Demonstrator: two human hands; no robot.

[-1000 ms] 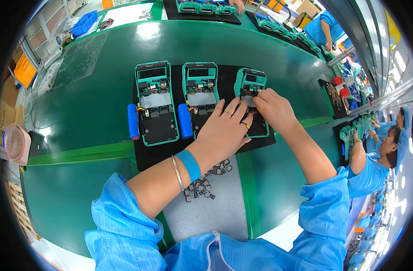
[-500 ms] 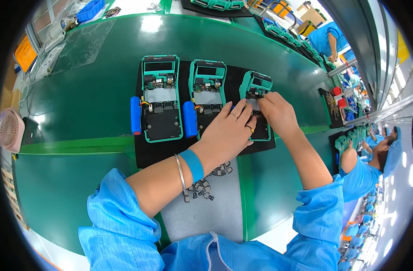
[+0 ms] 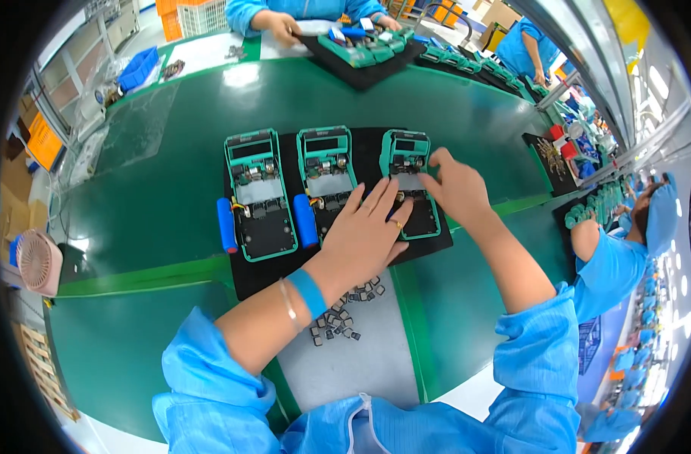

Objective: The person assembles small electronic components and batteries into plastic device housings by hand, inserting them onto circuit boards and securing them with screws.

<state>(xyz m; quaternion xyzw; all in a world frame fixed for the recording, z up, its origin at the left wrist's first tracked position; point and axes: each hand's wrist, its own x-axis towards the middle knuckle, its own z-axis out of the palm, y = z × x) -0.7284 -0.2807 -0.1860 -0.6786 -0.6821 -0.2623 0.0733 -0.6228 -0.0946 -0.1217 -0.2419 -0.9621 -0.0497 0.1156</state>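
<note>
Three open green device housings with circuit parts inside lie side by side on a black mat (image 3: 247,281): a left housing (image 3: 268,227), a middle housing (image 3: 327,163) and a right housing (image 3: 421,222). A blue cylindrical battery (image 3: 226,225) is wired to the left one, and another blue battery (image 3: 305,221) lies beside the middle one. My left hand (image 3: 359,236) lies flat with spread fingers across the gap between the middle and right housings, fingertips at the right one. Some blue shows under its fingers, mostly hidden. At the right housing's right edge, my right hand (image 3: 460,191) has thumb and forefinger apart, holding nothing visible.
Small dark square parts (image 3: 338,321) are scattered on a grey strip near me. A pink fan (image 3: 40,262) stands at the left. Across the green table, a person's hand (image 3: 281,29) grips a black tray (image 3: 360,74) of housings. Another co-worker (image 3: 625,250) sits at the right.
My right hand has opened its fingers and come off the right housing's inside. My left hand stays spread over it. Across the table, a person has appeared, holding the tray. The whole view has shifted.
</note>
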